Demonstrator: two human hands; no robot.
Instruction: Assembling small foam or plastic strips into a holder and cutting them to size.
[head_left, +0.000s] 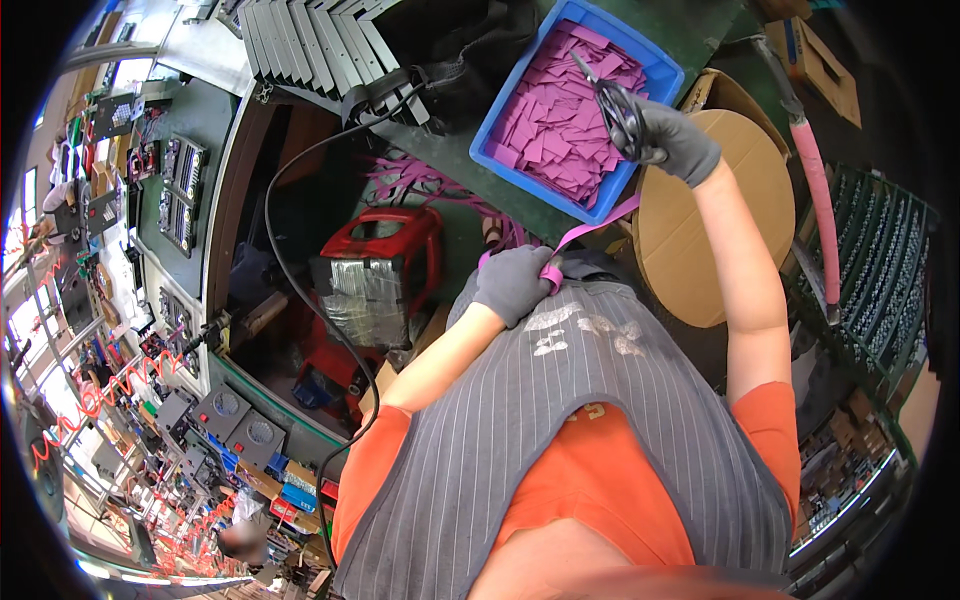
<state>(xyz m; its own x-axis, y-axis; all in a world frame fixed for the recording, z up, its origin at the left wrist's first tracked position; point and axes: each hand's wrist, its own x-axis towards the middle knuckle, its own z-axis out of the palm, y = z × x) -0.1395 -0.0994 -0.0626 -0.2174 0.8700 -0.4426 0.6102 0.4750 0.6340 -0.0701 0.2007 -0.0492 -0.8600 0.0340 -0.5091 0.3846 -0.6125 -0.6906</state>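
Note:
My right hand (676,146), in a grey glove, is closed around the dark handles of a pair of scissors (612,105). The blades point up and left over a blue plastic bin (485,128). Many cut magenta strips (560,125) fill that bin. Close to my apron, my gloved left hand (514,284) is closed on a magenta ribbon (592,228). One end of it stretches up to the right, below the bin. More long magenta ribbons (420,183) hang in a tangle beyond my left hand.
A round cardboard disc (715,220) stands right of the bin. Left of me are a red plastic stool (385,228) and a black cable (285,250). Grey metal brackets (315,45) lie stacked at the top. A pink-wrapped pole (818,200) rises at the right.

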